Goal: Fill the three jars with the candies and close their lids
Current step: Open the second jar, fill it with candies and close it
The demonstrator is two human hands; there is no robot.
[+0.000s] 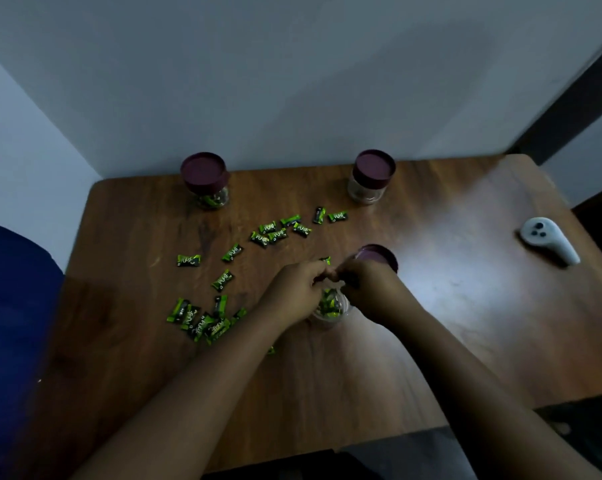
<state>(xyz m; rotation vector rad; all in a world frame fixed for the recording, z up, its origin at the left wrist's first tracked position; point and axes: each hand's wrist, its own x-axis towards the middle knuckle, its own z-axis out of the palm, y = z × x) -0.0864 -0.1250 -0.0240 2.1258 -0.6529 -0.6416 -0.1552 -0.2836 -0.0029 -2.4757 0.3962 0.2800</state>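
Both hands over open jar [330, 308] at table [431, 209] centre; left hand [294, 292] and right hand [368, 289] fingers curled, contents unclear; candies [202, 320] scattered left; loose lid [379, 257] just behind.

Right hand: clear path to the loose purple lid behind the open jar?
Probably yes. The loose lid lies just beyond the right hand, nothing between them, though that hand is busy over the open jar.

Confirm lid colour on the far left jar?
Dark maroon lid, seen in the head view, the only one.
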